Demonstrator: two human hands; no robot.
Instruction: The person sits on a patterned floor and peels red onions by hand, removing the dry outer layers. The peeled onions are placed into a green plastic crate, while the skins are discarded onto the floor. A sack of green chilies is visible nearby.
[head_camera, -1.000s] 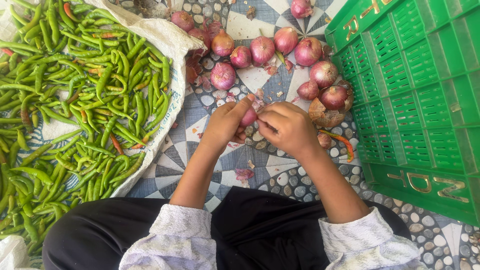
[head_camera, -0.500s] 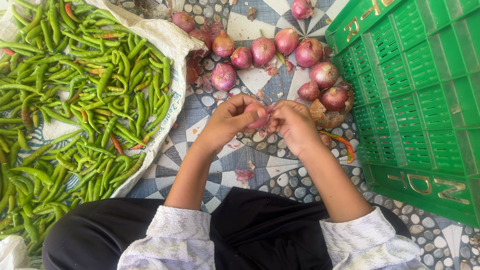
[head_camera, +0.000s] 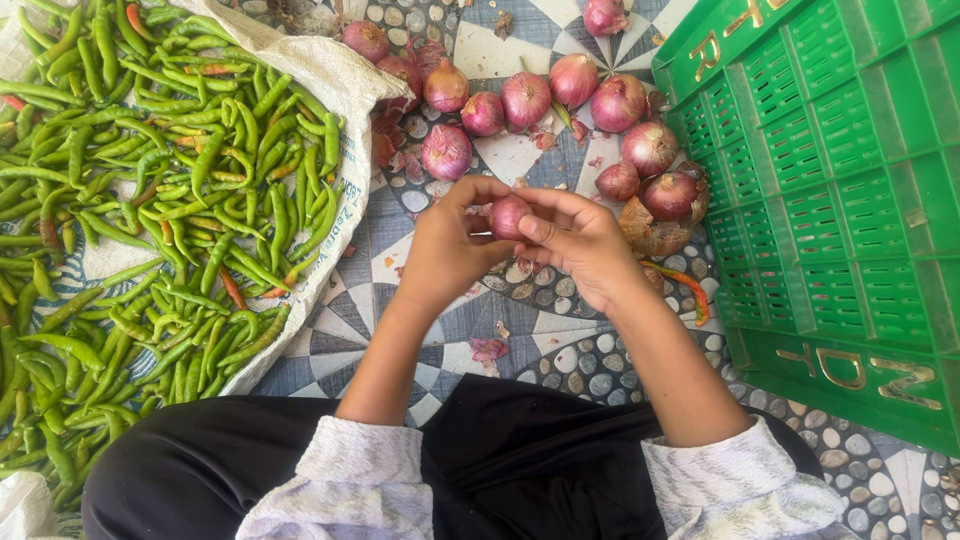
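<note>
The left hand (head_camera: 445, 250) and the right hand (head_camera: 580, 245) meet over the patterned floor (head_camera: 560, 345), both closed around one small red onion (head_camera: 507, 215). The onion sits between the fingertips of both hands, held clear of the floor; only its upper face shows, the rest being covered by fingers. Whether skin is coming away from it cannot be made out. Just beyond the hands lies a loose group of red onions (head_camera: 525, 100), spread in an arc from upper left to right, with flakes of onion skin (head_camera: 490, 350) scattered among them and nearer the knees. One onion at the top edge is cut off by the frame. To the right of the right hand, a brownish dry husk (head_camera: 655, 235) lies against the onions, and a red-and-green chilli (head_camera: 685, 285) lies partly behind the right wrist. A green plastic crate (head_camera: 840, 200) fills the right side, cropped at the top and right edges, its interior not visible. On the left, a white sack (head_camera: 330, 80) spread on the floor carries a heap of green chillies (head_camera: 150, 200), a few orange or red, running past the left edge.
</note>
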